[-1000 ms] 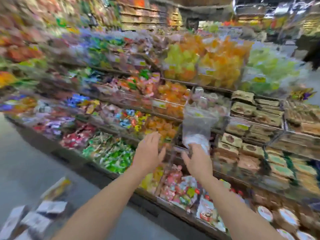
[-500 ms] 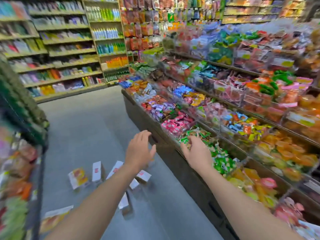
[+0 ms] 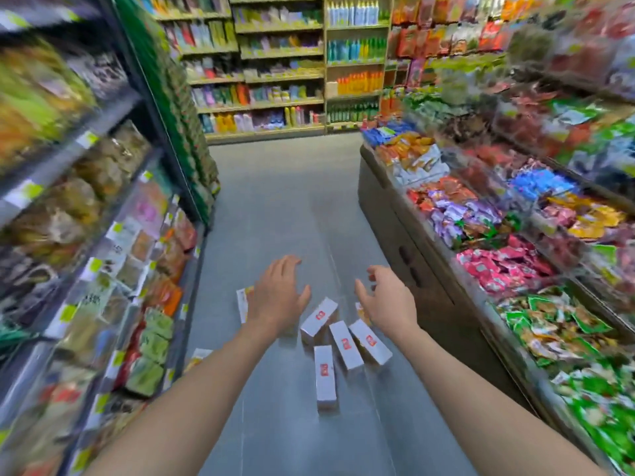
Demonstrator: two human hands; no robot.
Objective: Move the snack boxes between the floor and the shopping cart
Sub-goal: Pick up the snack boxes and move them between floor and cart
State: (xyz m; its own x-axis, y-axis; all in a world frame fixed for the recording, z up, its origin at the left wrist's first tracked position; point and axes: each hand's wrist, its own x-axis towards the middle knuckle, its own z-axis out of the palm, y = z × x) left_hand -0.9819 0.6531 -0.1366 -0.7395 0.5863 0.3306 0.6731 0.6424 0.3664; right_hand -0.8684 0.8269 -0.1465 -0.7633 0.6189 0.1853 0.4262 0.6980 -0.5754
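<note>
Several white snack boxes (image 3: 324, 376) with red labels lie scattered on the grey aisle floor (image 3: 281, 207) in front of me. One more box (image 3: 242, 302) is partly hidden behind my left hand, and another (image 3: 198, 356) lies near the left shelf's foot. My left hand (image 3: 280, 292) hovers above the boxes, palm down, fingers spread, holding nothing. My right hand (image 3: 386, 297) hangs to the right of the pile, fingers curled loosely and empty. No shopping cart is in view.
Shelves of bagged snacks (image 3: 103, 252) line the left side of the aisle. A low display counter (image 3: 412, 255) heaped with wrapped sweets runs along the right. Bottle shelves (image 3: 285, 63) close the far end.
My view has swung left from the sweets display to look down the aisle. The boxes on the floor are now centred under my hands. Both hands stay empty.
</note>
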